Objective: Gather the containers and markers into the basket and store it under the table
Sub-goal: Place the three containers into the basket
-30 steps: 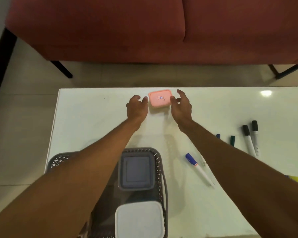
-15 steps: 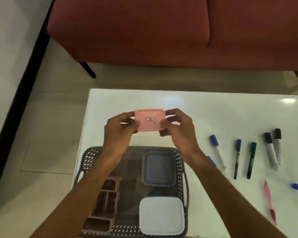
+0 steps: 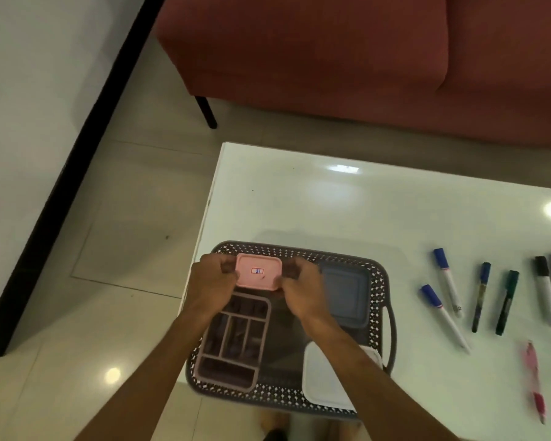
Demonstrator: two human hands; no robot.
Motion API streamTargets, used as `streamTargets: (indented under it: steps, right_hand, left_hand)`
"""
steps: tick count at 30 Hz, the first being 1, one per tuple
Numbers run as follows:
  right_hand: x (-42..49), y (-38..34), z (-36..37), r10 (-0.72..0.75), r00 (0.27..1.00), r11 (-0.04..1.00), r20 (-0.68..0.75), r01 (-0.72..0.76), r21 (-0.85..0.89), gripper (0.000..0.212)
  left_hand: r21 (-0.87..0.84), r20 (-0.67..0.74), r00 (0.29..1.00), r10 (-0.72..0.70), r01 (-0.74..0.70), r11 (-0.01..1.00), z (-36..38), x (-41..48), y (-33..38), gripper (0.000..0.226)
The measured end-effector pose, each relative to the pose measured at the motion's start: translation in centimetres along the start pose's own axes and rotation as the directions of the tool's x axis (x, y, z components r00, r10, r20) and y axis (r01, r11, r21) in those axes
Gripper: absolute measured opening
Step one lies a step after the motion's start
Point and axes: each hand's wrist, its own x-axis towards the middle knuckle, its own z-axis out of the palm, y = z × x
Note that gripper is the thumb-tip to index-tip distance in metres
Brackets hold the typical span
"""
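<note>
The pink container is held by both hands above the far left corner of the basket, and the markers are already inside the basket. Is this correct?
Not entirely. The head view shows the markers lying on the table, right of the basket, not inside it. The rest stands: both the left hand and right hand hold the pink container there.

Both hands (image 3: 255, 288) gripping pink container (image 3: 259, 271), seemingly above basket (image 3: 377, 275)
</note>
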Motion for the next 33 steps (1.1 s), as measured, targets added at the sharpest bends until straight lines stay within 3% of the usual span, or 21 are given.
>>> streamTargets:
  steps: [6,13,17,19,22,26,31,33]
  right_hand:
    - [0.2,-0.5,1.2,-0.030,0.999,0.995,0.034,0.033,-0.096,0.030]
    - [-3.9,0.2,0.4,-0.169,0.985,0.963,-0.024,0.160,-0.216,0.028]
    - [-7.4,3.6,1.9,-0.141,0.988,0.924,0.068,0.156,-0.349,0.033]
    - [-8.7,4.4,2.7,-0.112,0.987,0.932,0.118,0.146,-0.331,0.031]
    - [-9.2,4.3,3.4,-0.108,0.984,0.948,0.142,0.145,-0.284,0.049]
    - [-8.8,4.3,4.0,-0.115,0.981,0.946,0.155,0.156,-0.284,0.052]
    - [-9.7,3.5,2.9,-0.137,0.982,0.956,0.133,0.166,-0.243,0.050]
    - [-10.2,3.0,1.6,-0.176,0.979,0.948,0.100,0.196,-0.251,0.058]
  left_hand:
    - [0.077,0.021,0.999,0.045,-0.046,0.996,-0.5,0.1,-0.3,0.043]
    - [-0.015,-0.133,0.982,0.135,-0.138,0.990,-1.7,-5.0,-1.5,0.037]
    - [0.098,-0.151,0.972,0.182,-0.168,0.981,-1.5,-7.6,-4.2,0.035]
    - [0.122,-0.116,0.977,0.179,-0.164,0.979,-1.3,-8.5,-5.1,0.045]
    - [0.102,-0.099,0.983,0.154,-0.144,0.984,-1.2,-9.3,-5.5,0.050]
    - [0.097,-0.109,0.988,0.113,-0.102,0.990,-1.3,-9.4,-6.0,0.058]
    - [0.157,-0.144,0.979,0.145,-0.122,0.980,-1.2,-9.6,-5.9,0.057]
    - [0.198,-0.192,0.962,0.193,-0.154,0.968,-1.1,-9.9,-5.4,0.052]
